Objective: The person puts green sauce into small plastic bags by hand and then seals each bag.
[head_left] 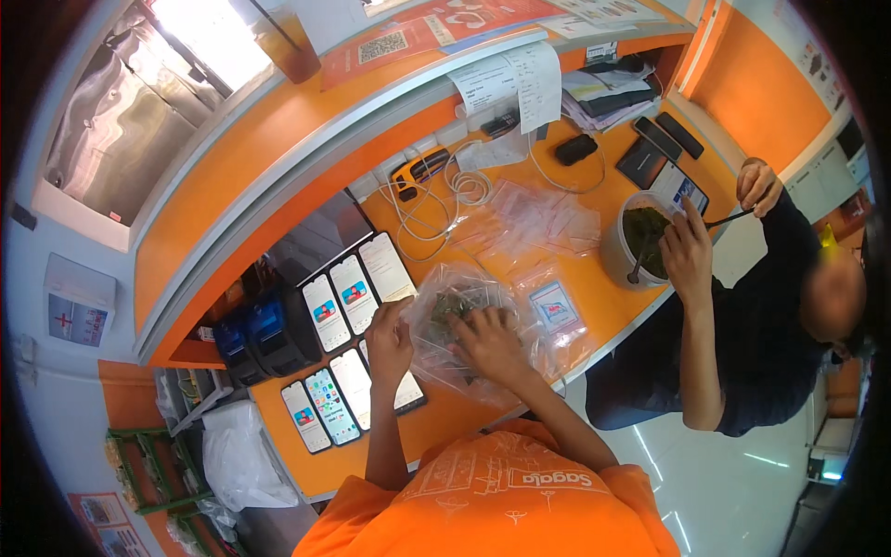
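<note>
A clear plastic bag [445, 362] with dark green contents [451, 306] lies before me on the orange counter [306, 473]. At its left edge is my left hand [390, 338], fingers bent; it seems to pinch the plastic, though the fingertips are partly hidden. My right hand [493, 344] rests over the bag's middle with its fingers spread on the green contents; whether it grips any cannot be told. Several lit smartphones [325, 313] lie left of the bag. Just right of it is a small printed zip bag [555, 306].
A co-worker [759, 348] at the right holds a dark utensil [727, 218] beside a white tub [612, 254] of green stuff. Empty zip bags [536, 216], a coiled white cable [470, 186] and a yellow-black device [418, 174] lie behind. Black machines [278, 334] stand at the left.
</note>
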`<state>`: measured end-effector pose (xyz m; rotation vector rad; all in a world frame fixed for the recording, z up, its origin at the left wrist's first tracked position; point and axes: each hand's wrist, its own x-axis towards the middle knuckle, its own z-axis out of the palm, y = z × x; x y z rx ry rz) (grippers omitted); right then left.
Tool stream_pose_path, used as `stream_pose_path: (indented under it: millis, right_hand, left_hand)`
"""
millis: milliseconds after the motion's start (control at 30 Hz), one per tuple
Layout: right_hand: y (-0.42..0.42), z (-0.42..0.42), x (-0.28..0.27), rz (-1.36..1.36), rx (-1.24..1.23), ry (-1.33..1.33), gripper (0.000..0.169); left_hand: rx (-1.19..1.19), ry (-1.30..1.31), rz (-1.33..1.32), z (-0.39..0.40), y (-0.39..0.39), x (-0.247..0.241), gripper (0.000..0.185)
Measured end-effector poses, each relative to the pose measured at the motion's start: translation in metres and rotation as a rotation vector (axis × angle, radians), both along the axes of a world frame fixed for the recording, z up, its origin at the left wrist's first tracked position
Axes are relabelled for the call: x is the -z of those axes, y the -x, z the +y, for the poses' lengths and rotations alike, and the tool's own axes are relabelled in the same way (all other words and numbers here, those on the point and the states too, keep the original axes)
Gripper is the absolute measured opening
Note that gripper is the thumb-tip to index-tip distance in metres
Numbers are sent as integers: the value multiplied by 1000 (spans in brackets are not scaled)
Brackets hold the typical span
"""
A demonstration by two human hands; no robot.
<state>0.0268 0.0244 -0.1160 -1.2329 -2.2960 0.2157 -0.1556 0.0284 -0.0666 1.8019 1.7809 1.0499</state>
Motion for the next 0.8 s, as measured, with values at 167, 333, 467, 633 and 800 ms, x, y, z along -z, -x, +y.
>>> stream_pose_path:
  millis: [167,333,467,633,800]
  right_hand:
    - [12,5,15,-28,-116,17,43]
    - [9,20,6,-5,-307,139,36]
    - [-21,48,0,319,-325,442,29]
    - [-59,106,41,78,505,257,37]
    - [-62,114,70,-241,694,324,37]
  left_hand:
    - [1,69,-376,-8,13,22,33]
    - [-62,10,-670,-9,13,14,30]
    - [49,-123,-690,-8,25,15,24]
    - [-90,-77,-361,-7,30,13,18]
    - [-124,-156,-113,-8,30,1,9]
